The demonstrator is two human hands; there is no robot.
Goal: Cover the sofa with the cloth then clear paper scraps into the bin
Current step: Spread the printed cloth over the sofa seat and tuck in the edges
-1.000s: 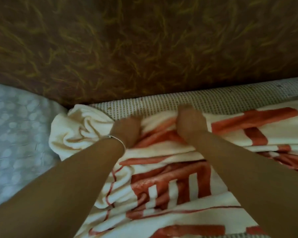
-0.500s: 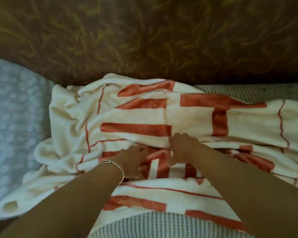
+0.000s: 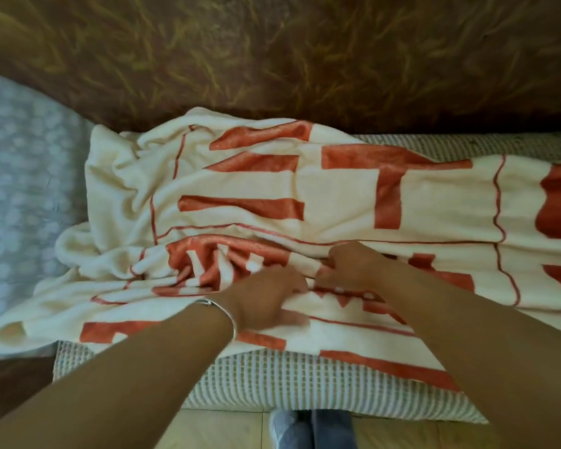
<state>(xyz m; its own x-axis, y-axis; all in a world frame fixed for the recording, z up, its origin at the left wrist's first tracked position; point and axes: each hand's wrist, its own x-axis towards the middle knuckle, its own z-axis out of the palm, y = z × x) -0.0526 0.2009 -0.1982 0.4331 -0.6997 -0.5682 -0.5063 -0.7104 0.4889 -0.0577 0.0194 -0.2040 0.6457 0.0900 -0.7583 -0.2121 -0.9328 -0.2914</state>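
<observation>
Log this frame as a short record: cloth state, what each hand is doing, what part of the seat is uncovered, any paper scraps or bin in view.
cloth: cream and orange cloth, rumpled on the seat
left hand: left hand flat on the cloth, wrist bangle
right hand: right hand pinching a fold
uncovered: waffle-textured seat cover along the front edge
scraps, bin: none in view

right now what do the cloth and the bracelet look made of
Cloth: looks like soft fleece or plush, matte cream with orange-red print; its fuzzy nap and thick rounded folds suggest that. Bracelet on the left wrist: probably metal, silvery and polished, going by its thin rigid band and bright glint.
</observation>
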